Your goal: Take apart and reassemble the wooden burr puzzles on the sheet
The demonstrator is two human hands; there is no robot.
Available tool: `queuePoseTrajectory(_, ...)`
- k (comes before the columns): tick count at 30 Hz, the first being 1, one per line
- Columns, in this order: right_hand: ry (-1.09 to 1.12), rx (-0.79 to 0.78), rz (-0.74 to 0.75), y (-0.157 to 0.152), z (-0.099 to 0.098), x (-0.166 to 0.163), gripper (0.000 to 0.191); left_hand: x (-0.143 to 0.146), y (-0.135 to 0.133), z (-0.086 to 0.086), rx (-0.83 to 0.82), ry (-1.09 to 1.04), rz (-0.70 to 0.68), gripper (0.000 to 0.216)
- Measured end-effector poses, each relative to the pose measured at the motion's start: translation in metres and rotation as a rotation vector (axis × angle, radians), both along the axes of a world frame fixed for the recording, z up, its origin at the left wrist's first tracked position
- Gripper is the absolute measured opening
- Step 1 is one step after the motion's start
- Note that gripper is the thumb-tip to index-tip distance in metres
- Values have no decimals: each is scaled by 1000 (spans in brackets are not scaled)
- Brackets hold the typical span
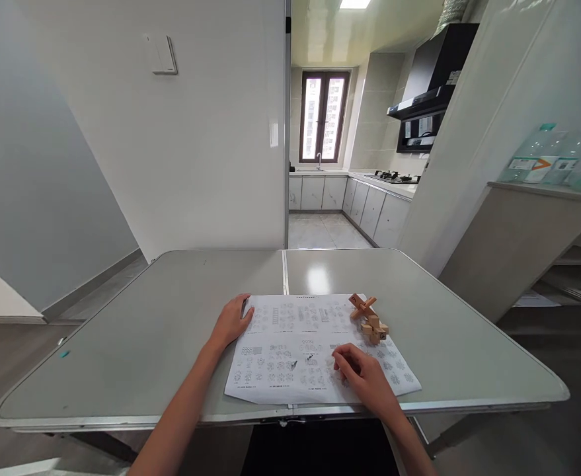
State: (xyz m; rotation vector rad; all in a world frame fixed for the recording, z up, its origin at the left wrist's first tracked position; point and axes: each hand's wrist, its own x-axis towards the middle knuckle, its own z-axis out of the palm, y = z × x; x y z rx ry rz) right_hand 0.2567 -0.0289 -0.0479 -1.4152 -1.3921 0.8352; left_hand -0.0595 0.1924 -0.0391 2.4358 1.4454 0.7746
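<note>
A white instruction sheet [314, 347] printed with small diagrams lies near the front edge of a grey folding table [146, 330]. My left hand [231, 322] rests flat on the sheet's left edge, fingers stretched out. My right hand [362, 373] lies on the sheet's lower right part with fingers curled loosely and a fingertip on the paper; it holds nothing. A wooden interlocking puzzle [369, 318] sits on the sheet's upper right corner, a short way beyond my right hand.
A white wall [181, 145] with a switch stands behind the table. A doorway leads into a kitchen [340, 192] with cabinets and a window. At the right, a counter [542, 198] carries water bottles [542, 153].
</note>
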Motion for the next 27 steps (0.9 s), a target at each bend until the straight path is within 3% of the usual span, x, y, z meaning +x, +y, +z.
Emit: queuePoseTrajectory(27, 2, 9, 1, 1, -2, 0, 48, -1, 2, -3, 18, -8, -5, 46)
